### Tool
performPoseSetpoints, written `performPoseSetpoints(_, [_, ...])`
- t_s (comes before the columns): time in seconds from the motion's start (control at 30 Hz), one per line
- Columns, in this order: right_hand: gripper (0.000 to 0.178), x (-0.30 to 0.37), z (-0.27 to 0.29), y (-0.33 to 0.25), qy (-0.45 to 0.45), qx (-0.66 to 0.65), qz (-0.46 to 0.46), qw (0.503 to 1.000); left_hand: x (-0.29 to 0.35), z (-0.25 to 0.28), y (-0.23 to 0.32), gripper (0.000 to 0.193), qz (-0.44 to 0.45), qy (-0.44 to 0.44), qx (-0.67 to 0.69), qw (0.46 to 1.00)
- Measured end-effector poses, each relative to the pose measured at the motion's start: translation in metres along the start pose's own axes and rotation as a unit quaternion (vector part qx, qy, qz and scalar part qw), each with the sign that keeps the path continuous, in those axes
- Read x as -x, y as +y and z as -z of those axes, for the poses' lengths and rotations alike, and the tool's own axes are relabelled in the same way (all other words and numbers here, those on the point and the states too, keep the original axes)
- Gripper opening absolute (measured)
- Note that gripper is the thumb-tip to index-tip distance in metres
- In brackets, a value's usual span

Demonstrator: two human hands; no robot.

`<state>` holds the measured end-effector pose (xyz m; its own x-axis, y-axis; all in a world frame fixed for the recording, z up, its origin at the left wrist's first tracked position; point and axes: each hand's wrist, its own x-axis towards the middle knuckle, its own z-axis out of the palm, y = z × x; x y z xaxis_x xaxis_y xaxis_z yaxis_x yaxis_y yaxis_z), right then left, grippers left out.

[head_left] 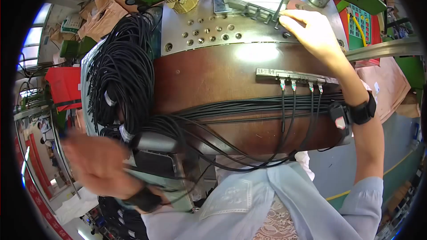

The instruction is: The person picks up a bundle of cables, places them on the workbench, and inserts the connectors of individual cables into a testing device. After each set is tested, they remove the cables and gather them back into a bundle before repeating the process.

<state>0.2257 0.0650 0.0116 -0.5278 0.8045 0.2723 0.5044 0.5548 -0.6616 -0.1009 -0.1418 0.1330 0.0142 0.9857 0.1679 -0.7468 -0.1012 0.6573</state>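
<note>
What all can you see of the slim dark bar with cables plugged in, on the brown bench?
The slim dark bar looks like metal, with light markings near its left end. It lies lengthwise left to right on the brown bench, tilting slightly toward the person at its right. Four shiny, patterned plugs, spaced two and two, meet its near edge; black cables run from them toward the person. Whether its right end touches the right forearm can't be told.
</note>
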Motion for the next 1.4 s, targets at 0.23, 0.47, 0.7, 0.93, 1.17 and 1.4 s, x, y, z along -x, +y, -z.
performPoseSetpoints(0.23, [0.028, 0.046, 0.010, -0.010, 0.098, 0.268, 0.153, 0.946, -0.016, 0.098, 0.086, 0.059, 0.147, 0.321, -0.515, 0.781])
performPoseSetpoints(0.47, [0.028, 0.094, 0.016, -0.031, -0.076, 0.128, -0.001, 0.989, -0.026, 0.002, -0.172, 0.045, 0.388, -0.019, -0.275, 0.879])
performPoseSetpoints(0.7, [0.014, -0.044, -0.005, -0.006, 0.140, 0.186, 0.179, 0.956, -0.102, -0.022, -0.176, 0.036, 0.404, 0.021, -0.021, 0.914])
performPoseSetpoints(0.93, [0.017, -0.050, 0.013, 0.081, 0.094, 0.247, 0.105, 0.959, -0.165, 0.006, -0.159, 0.027, 0.236, 0.074, -0.333, 0.910])
performPoseSetpoints(1.17, [0.017, -0.024, 0.021, 0.015, 0.062, -0.138, 0.006, 0.988, -0.180, 0.019, -0.154, 0.018, -0.052, -0.004, -0.795, 0.604])
performPoseSetpoints(1.4, [0.023, -0.046, -0.005, 0.038, 0.093, 0.425, 0.102, 0.895, -0.226, 0.065, -0.191, 0.012, -0.447, -0.154, -0.755, 0.455])
